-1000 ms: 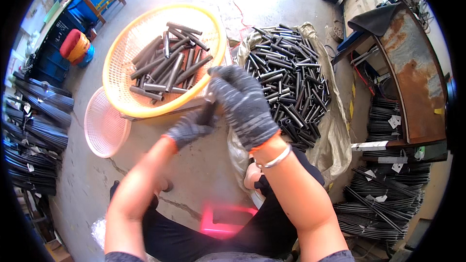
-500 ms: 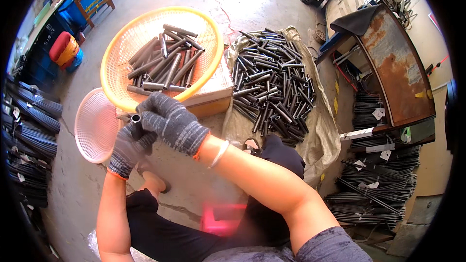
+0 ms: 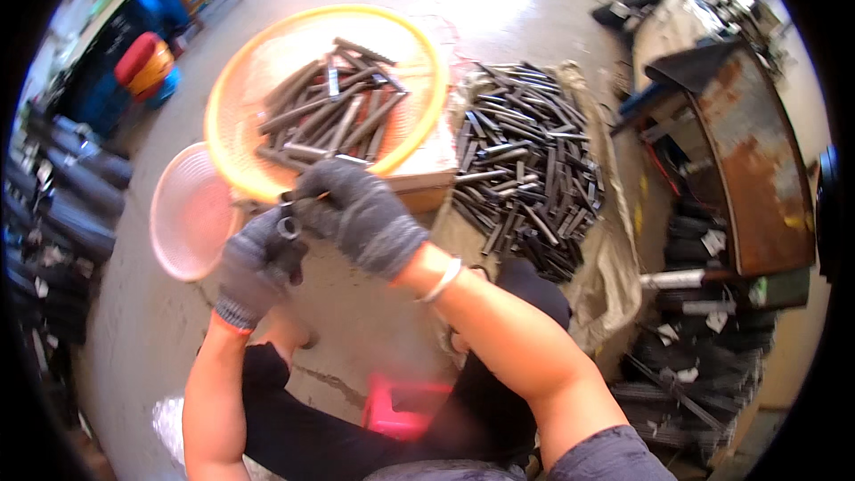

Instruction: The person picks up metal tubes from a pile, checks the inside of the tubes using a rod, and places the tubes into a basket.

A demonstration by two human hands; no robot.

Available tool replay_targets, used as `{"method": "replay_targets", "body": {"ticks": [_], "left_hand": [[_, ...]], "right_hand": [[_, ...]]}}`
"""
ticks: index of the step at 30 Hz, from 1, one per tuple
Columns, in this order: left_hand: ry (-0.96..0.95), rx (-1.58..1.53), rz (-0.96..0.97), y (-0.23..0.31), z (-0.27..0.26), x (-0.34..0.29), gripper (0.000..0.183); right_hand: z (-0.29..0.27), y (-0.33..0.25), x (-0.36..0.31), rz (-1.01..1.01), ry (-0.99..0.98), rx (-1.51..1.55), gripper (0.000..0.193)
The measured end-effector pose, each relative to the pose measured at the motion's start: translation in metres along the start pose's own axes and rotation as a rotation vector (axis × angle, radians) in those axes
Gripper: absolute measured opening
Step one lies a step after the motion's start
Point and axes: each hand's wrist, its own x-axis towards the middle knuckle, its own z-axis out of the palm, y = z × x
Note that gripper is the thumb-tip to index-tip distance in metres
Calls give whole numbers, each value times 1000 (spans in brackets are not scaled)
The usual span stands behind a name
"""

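In my gloved left hand [image 3: 256,260] is a short black metal tube [image 3: 288,229], its round open end facing up; the fingers wrap round it below the mouth. Close beside that end, my gloved right hand [image 3: 367,221] has its fingers pinched together. Whatever it may hold is blurred and too small to name. Just beyond both hands stands a yellow-orange plastic basket [image 3: 436,116] with several black tubes [image 3: 331,116] lying inside. A large heap of similar tubes [image 3: 530,160] spreads on a tan woven sack [image 3: 614,276] to the right.
A pink basket [image 3: 183,223] stands left of the larger one, which rests on a box [image 3: 423,191]. Bundles of long dark rods [image 3: 76,196] line the left side, with more rods [image 3: 695,374] at right. A rusty metal panel [image 3: 761,160] stands at far right; a pink stool [image 3: 396,405] is below me.
The view has shifted, so the scene sits slightly farther right. Both hands remain together at the tube, whose open end now tilts more toward me. The right fingers have moved beside its mouth.
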Motion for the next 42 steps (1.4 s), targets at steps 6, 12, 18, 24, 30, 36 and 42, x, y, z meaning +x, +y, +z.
{"method": "replay_targets", "body": {"ticks": [6, 12, 18, 24, 30, 36, 42], "left_hand": [[230, 334, 369, -20, -5, 6, 41], [164, 176, 266, -5, 11, 8, 34], [185, 215, 303, -2, 21, 12, 34], [224, 360, 447, 1, 21, 15, 41], [243, 537, 508, 0, 19, 20, 39], [217, 536, 517, 7, 24, 24, 32], [112, 273, 352, 13, 39, 25, 39]], "right_hand": [[-8, -3, -3, -7, -51, 32, 7], [-24, -10, -10, -7, -35, -9, 8], [-38, -12, -18, 24, -6, 29, 10], [-40, -17, -21, 1, -1, 50, 11], [-38, -9, -19, -120, 27, 30, 9], [-29, -16, -21, -132, 107, -41, 11], [-20, 7, -18, -195, 219, -181, 9]]}}
